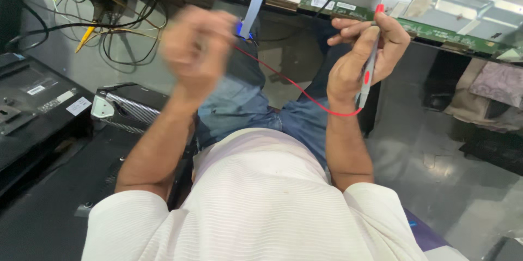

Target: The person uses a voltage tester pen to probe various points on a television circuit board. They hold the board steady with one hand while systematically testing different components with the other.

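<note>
The right hand (366,48) is closed on the slim grey-and-red plastic test probe (370,65), a light, rigid tool best held mid-barrel, below the long green circuit board strip (436,29), its thin red lead (297,89) trailing; the blurred left hand (199,48) cannot be read.

Open floor (436,168) at lower right offers clear passage; a circuit board strip (436,29) bars the top edge, tangled cables (109,27) crowd the upper left, black casings (38,103) block the left.
</note>
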